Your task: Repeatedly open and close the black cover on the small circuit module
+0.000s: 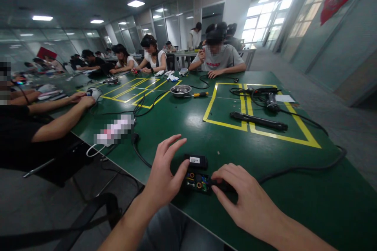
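Observation:
A small opened black case with a circuit board lies near the front table edge; copper coils show inside it. Just beyond it rests a black cover with a white label. My left hand is at the left of both pieces, fingers spread, its thumb by the cover's left end. I cannot tell whether the thumb touches the cover. At the board's right end, my right hand has thumb and fingers closed around the black cable, where it meets the case. Part of the cable is hidden behind that hand.
On the green table are a metal bowl, a screwdriver, a black tube, a soldering iron and a blurred power strip. Co-workers sit opposite and at left, where one person's hands hold something.

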Available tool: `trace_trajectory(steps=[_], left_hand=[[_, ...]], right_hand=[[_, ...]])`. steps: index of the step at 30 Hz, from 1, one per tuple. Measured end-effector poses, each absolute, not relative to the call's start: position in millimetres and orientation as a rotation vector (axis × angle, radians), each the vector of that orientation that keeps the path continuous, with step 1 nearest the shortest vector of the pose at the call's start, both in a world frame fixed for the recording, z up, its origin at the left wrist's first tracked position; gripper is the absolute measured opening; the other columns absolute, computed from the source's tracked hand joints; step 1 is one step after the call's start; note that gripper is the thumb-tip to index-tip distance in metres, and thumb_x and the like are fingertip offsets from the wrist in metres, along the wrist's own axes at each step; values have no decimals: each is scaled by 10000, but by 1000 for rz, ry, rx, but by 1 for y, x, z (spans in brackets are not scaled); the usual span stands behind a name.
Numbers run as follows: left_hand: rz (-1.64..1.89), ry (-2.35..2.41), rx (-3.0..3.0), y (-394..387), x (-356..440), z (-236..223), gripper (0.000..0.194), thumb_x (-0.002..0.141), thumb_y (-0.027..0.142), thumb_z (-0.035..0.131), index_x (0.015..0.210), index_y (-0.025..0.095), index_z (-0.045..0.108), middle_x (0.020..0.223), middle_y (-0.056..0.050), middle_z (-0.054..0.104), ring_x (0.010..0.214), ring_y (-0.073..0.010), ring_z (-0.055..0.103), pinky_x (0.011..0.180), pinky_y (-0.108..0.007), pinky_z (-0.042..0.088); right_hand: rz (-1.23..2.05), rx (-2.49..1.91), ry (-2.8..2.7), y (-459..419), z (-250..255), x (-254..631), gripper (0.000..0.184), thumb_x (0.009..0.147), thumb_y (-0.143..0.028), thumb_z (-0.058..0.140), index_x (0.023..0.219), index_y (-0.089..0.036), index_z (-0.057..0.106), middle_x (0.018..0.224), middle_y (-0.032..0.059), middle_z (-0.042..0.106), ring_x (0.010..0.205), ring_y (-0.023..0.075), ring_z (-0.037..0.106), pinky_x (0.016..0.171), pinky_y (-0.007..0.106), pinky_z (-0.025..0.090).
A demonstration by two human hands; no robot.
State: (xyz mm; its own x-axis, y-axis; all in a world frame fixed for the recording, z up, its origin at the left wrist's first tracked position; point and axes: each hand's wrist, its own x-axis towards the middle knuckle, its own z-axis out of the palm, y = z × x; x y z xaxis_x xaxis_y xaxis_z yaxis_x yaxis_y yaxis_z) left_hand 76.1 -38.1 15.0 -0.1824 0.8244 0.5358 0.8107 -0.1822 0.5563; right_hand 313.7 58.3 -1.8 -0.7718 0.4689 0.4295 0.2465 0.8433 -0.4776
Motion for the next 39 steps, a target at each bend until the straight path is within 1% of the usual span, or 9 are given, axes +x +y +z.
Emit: trace_trajectory(steps=[8,13,15,18,21,25,28,34,39], left_hand=[[1363,2038,1977,-41,63,10,545,1074,300,611,1604,282,487,1627,-154,554,1518,-322,520,1239,-575,475],[1328,1947,2015,-43,71,6,557,1075,306,621,1614,263,488,1648,-162,537,1539,-310,504,1260,-555,458],[1280,1910,2047,-40,72,8,480,1085,289,599,1563,254,574,1618,-158,573,1513,-307,529,1257,-556,458],[1131,1919,2084,-29,66,13,338,1101,243,545,1343,281,777,1515,-126,672,1417,-311,610,1201,-573,502],[924,1883,2120,-18,60,19,276,1077,261,624,1234,306,846,1476,-100,717,1373,-320,653,1172,-563,530],[766,1792,2138,-11,61,20,261,1012,252,748,1251,290,846,1411,-95,767,1294,-303,710,1148,-506,561],[800,1823,2113,-9,63,18,360,978,221,789,1333,280,804,1366,-90,789,1268,-294,715,1139,-492,566],[730,1886,2096,-7,61,19,406,992,153,762,1384,261,764,1327,-88,793,1225,-282,713,1106,-465,581],[970,1835,2143,-31,60,20,361,1073,239,671,1429,266,728,1336,-103,738,1225,-267,689,1101,-443,589]], right_hand=[[554,-518,-2458,62,-4,314,108,989,-152,613,1000,-229,688,915,56,728,828,246,680,738,394,533],[563,-541,-2485,63,-2,313,109,1006,-153,601,1027,-212,690,919,60,720,853,251,678,770,411,522],[554,-581,-2497,62,-3,312,88,1003,-155,623,1019,-211,689,913,55,716,843,248,677,770,409,515],[539,-642,-2526,60,-3,311,62,974,-161,696,1002,-216,688,897,42,713,830,246,679,765,399,509],[540,-652,-2548,58,-2,309,102,954,-137,723,1005,-218,689,898,38,717,842,247,684,767,390,513],[546,-641,-2545,58,-2,309,126,956,-98,692,1001,-215,682,903,43,718,852,246,682,766,385,514],[552,-614,-2548,58,-4,310,124,963,-93,672,983,-216,672,908,47,718,861,248,676,768,384,501],[572,-619,-2520,56,-7,308,119,972,-97,639,942,-212,648,896,53,704,856,253,651,760,390,454],[629,-631,-2508,54,0,309,146,903,-79,658,959,-211,631,909,47,696,867,250,629,772,388,421]])
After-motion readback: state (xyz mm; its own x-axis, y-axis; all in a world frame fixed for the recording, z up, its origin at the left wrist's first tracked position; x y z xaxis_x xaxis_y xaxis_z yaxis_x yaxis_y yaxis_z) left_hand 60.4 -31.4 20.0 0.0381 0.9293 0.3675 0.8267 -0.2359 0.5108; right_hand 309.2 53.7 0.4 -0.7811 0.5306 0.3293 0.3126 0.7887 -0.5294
